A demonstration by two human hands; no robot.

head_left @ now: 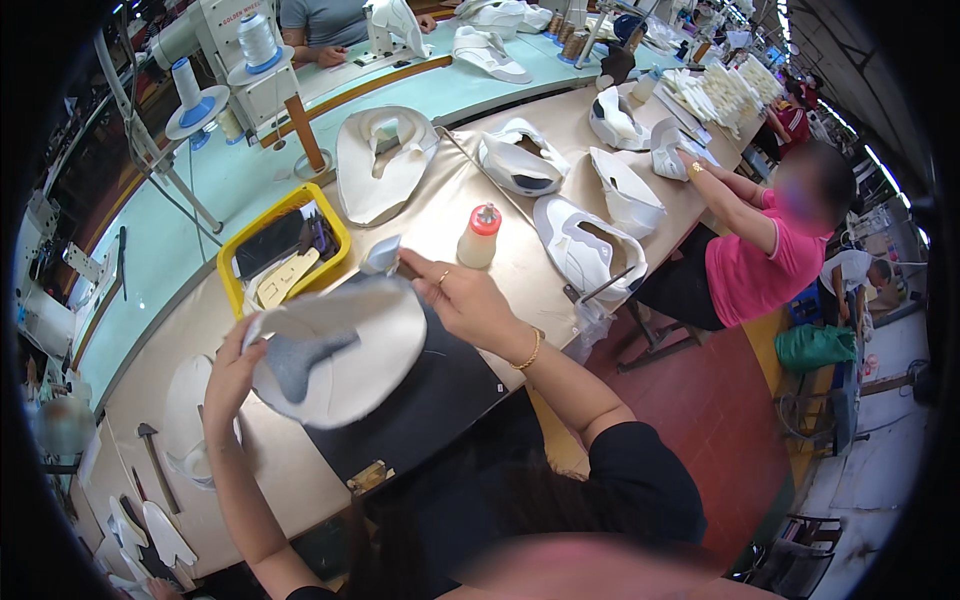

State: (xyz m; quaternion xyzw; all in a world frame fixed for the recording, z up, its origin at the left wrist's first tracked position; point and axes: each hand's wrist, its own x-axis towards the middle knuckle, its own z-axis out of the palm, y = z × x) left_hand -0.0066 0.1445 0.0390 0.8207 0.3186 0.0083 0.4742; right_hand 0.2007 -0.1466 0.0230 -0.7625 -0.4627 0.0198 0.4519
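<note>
A white shoe upper (385, 345) with a blue-grey lining patch is raised over a black mat (450, 390) on the bench, slightly blurred. My left hand (232, 375) grips its left edge, thumb and fingers closed on the material. At its far right side, my right hand (468, 305) has its fingers closed beside a small blue-grey tab (381, 255). Whether that tab is joined to the upper, I cannot make out. Just beyond my right hand stands a translucent bottle (479, 245) with a red cap. A yellow basket (232, 265) holding tools and a cream template sits beyond the upper.
Several white shoe uppers, one of them flat (360, 190), lie across the far bench. A hammer (158, 468) rests at left near white cut pieces (168, 535). Sewing machines (225, 50) stand beyond. A co-worker in pink (765, 260) handles an upper at right.
</note>
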